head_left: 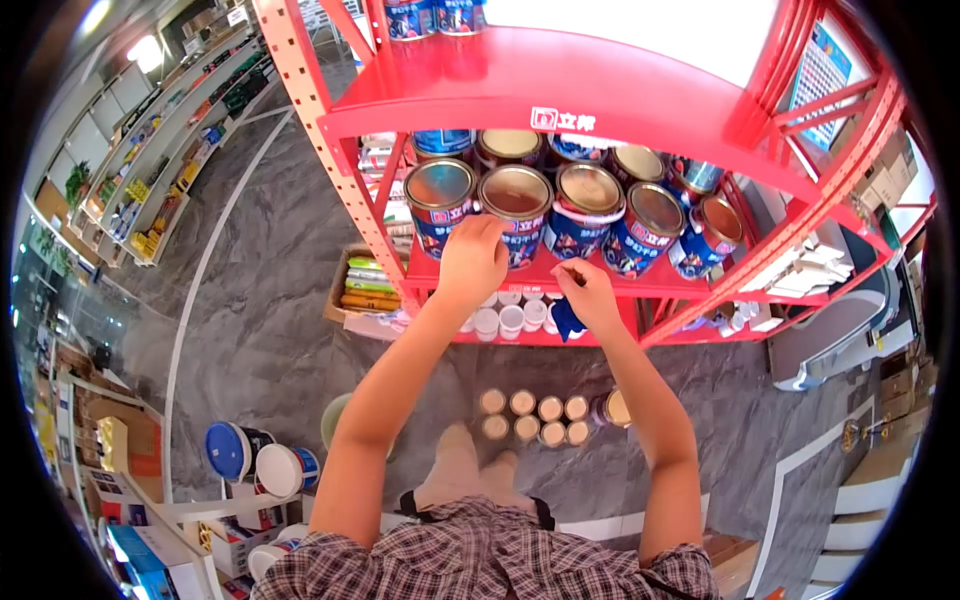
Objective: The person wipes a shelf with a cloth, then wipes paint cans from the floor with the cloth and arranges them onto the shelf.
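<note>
On the middle shelf, my left hand [474, 262] is against the front of a blue paint can [517, 192], its fingers curled at the can below the lid and partly hidden. My right hand [587, 290] is lower and to the right, in front of the shelf edge, with its fingers closed. A dark blue cloth [568, 320] hangs below that palm and appears gripped in it. Beside the held can stand another can [440, 187] on the left and a can with a pale handle [588, 190] on the right. Farther right, a can [706, 240] leans.
The red shelf rack [600, 92] has an upper board over the cans. White tubs [511, 320] sit on its lowest level. Small cans [550, 407] stand in rows on the floor near my feet. Lidded buckets [287, 470] are at left, and a box of coloured packs [366, 285] adjoins the rack.
</note>
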Demonstrator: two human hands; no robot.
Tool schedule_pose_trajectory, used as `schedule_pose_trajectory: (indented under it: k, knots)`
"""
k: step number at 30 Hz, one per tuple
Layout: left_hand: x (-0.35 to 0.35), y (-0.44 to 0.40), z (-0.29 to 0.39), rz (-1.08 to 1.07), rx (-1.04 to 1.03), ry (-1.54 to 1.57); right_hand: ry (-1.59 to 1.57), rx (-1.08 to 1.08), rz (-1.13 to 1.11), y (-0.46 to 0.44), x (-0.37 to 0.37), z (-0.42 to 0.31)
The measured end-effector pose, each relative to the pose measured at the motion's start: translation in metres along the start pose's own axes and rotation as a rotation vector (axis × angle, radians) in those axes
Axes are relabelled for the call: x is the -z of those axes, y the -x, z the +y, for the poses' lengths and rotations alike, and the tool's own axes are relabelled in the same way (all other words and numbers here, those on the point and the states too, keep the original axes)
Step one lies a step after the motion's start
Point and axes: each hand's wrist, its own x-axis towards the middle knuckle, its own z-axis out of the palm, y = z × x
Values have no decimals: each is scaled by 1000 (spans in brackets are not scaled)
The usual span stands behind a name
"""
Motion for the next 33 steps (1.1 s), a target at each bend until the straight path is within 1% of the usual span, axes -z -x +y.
schedule_pose_trajectory:
  k: [1, 2, 3, 5, 7, 9, 10, 11, 13, 14, 19, 21, 23, 25, 27, 29, 30, 31, 33]
  knots:
    - [-6, 11, 1, -17, 4, 7, 16, -47, 46, 10, 0, 9]
    - [-14, 22, 0, -34, 37, 22, -71, -78, 77, 20, -1, 18]
    - [-22, 35, -1, -55, 73, 39, -72, -102, 86, 29, -3, 29]
    - [-36, 56, -7, -106, 67, 45, -30, -137, 192, 49, -7, 52]
    - [-48, 75, -9, -153, 115, 48, -29, -238, 236, 70, -12, 67]
    - [-65, 91, -18, -173, 112, 100, -48, -309, 263, 91, -18, 81]
    - [-74, 104, -22, -179, 107, 76, 4, -259, 292, 101, -22, 91]
    - [-82, 121, -24, -187, 113, 53, -22, -283, 294, 110, -27, 109]
    - [-94, 145, -27, -197, 137, 95, -65, -386, 323, 123, -38, 123]
    - [-106, 159, -33, -186, 137, 92, -101, -356, 345, 130, -46, 140]
    - [-168, 244, -66, -204, 187, 114, -76, -405, 300, 157, -69, 227]
    - [-201, 284, -84, -192, 187, 122, -20, -416, 302, 172, -78, 272]
    - [-233, 325, -104, -215, 209, 157, -44, -438, 332, 186, -88, 328]
    - [-265, 369, -123, -295, 342, 225, 5, -470, 361, 201, -97, 393]
    - [-307, 428, -151, -309, 350, 224, 35, -493, 369, 223, -111, 468]
    - [-344, 481, -175, -405, 525, 328, -65, -609, 368, 244, -124, 534]
    - [-362, 513, -187, -421, 588, 305, -28, -659, 324, 256, -132, 566]
    - [-377, 544, -197, -426, 599, 303, -29, -670, 317, 270, -142, 591]
    - [-402, 599, -218, -576, 792, 303, 8, -724, 283, 289, -163, 635]
